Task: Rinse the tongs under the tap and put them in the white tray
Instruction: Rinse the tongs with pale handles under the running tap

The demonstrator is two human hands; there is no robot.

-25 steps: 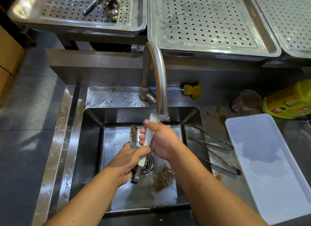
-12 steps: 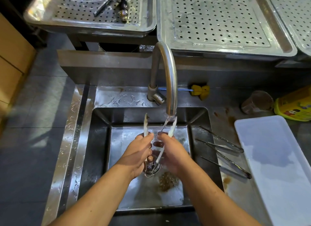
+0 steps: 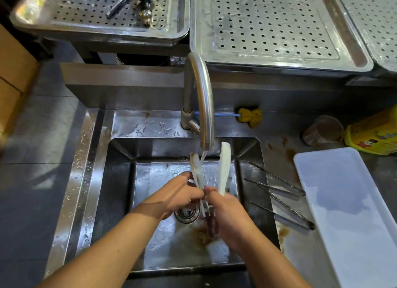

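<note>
A pair of metal tongs (image 3: 224, 169) stands tips-up in the steel sink (image 3: 120, 180), its arms spread apart. Water runs from the curved tap (image 3: 202, 103) onto the left arm's tip. My left hand (image 3: 178, 195) pinches the left arm of the tongs, and my right hand (image 3: 227, 214) grips the right arm lower down, near the dark hinge end. The white tray (image 3: 352, 212) lies on the counter to the right, with nothing in it.
Several thin metal tongs (image 3: 279, 193) lie on the wet counter between sink and tray. A yellow bottle (image 3: 376, 133), a plastic cup (image 3: 322, 131) and a yellow brush (image 3: 250, 116) sit behind. Perforated steel trays (image 3: 268, 25) stand at the back. Brown residue lies near the drain (image 3: 187, 214).
The tongs have turned tips-up and their arms have spread wider under the stream. Both hands shifted to the right, and the right arm's tip now rises beside the spout.
</note>
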